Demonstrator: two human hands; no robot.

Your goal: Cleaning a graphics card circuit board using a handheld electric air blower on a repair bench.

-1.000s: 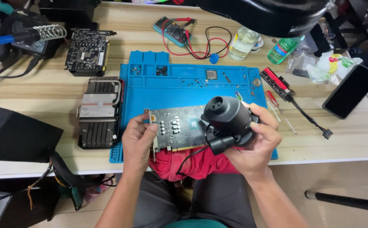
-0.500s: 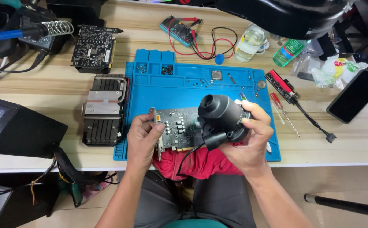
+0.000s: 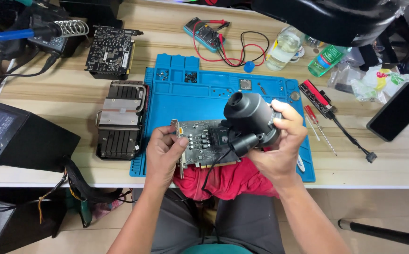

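Wooden desk (image 3: 49, 89), cluttered, with blue repair mat (image 3: 199, 89) reaching the near edge at centre. Left hand (image 3: 164, 153) pinching the bracket end of a green circuit card (image 3: 199, 143), thumb on top, fingers curled under; card held level just above the mat's near edge, over a red cloth (image 3: 228, 181) on the lap. Right hand (image 3: 282, 146) wrapped around a black round blower-type unit (image 3: 249, 117), fingers closed over its far side, thumb toward the near side; unit sits against the card's right end, exact contact hard to tell. Thin black cable (image 3: 214, 164) hanging from the unit down across the cloth. Left of the mat: finned heatsink (image 3: 120, 122) with copper pipes, touching the mat's left edge. Beyond it toward the far left corner: bare black circuit board (image 3: 109, 51), then soldering iron stand (image 3: 70, 29) with coil spring. Black box (image 3: 19, 136) at the left edge. Far edge, centre: multimeter (image 3: 204, 32) with red and black leads (image 3: 232, 51). Right of that: clear bottle (image 3: 284, 47), green bottle (image 3: 327, 59). Right of the mat: red screwdriver (image 3: 315, 120), red-and-black adapter strip (image 3: 318, 98) with cable, phone (image 3: 398, 116) face up near the right edge.
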